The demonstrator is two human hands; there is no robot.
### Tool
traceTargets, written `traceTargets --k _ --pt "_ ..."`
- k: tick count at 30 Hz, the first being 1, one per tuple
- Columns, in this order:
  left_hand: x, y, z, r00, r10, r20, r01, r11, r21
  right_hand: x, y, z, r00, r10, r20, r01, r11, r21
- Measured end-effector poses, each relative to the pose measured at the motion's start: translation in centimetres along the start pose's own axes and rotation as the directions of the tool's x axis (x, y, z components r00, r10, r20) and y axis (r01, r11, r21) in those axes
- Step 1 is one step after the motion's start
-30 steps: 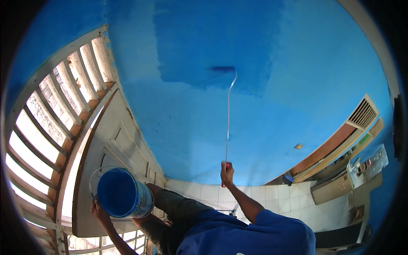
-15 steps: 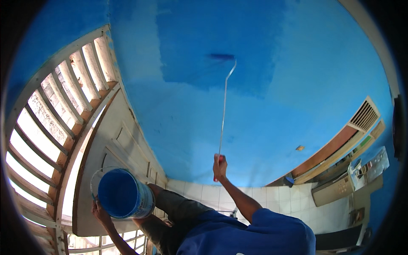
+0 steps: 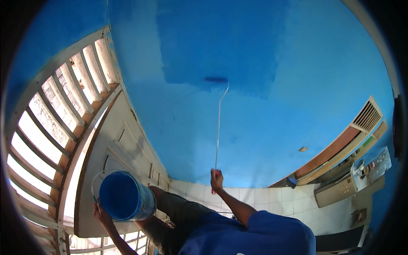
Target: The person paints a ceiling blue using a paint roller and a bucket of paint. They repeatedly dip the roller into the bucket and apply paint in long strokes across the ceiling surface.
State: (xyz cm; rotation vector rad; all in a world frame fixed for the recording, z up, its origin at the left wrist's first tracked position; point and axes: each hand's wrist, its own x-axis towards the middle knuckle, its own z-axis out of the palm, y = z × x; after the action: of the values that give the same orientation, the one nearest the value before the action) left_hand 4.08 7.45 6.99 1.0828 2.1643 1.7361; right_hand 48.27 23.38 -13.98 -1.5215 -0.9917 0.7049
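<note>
Roller (image 3: 216,79) sits at the lower edge of a dark blue patch (image 3: 221,42) on the wall (image 3: 187,136), gripped by the right hand (image 3: 216,181); the left hand (image 3: 101,213) seems to grip a bucket (image 3: 147,200) near its rim. Rolling appears the step in hand, the next stroke probably calling for even pressure. Barred window (image 3: 62,54) and white door (image 3: 94,204) stand left, above tiled floor (image 3: 245,196).

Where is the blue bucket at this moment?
In the head view, the blue bucket is lower left, at the left hand, in front of the white door.
</note>
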Motion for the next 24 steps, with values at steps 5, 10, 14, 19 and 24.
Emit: traceTargets --k 5,10,14,19,24 --pt "-0.3 1.4 0.0 1.0 0.016 -0.019 -0.014 0.993 0.117 -5.3 3.2 -6.1 0.998 -0.019 -0.055 -0.004 0.922 -0.386" --pt "-0.7 2.9 0.8 0.999 -0.037 -0.018 0.036 0.997 -0.066 -6.2 0.4 -12.5 0.982 0.095 0.161 -0.007 0.881 -0.474" --pt "-0.5 1.3 0.2 1.0 -0.013 0.006 0.014 1.0 -0.014 -4.1 -4.4 -14.1 0.936 0.066 0.345 0.115 0.871 -0.478" --pt "-0.6 2.0 0.3 0.999 -0.029 -0.037 0.029 0.999 0.013 0.5 -7.9 -15.5 0.906 -0.096 0.412 0.318 0.797 -0.514" --pt "-0.6 2.2 -0.2 0.999 -0.024 -0.025 0.025 0.999 0.034 5.2 -15.2 -17.7 0.771 -0.235 0.592 0.563 0.686 -0.461"
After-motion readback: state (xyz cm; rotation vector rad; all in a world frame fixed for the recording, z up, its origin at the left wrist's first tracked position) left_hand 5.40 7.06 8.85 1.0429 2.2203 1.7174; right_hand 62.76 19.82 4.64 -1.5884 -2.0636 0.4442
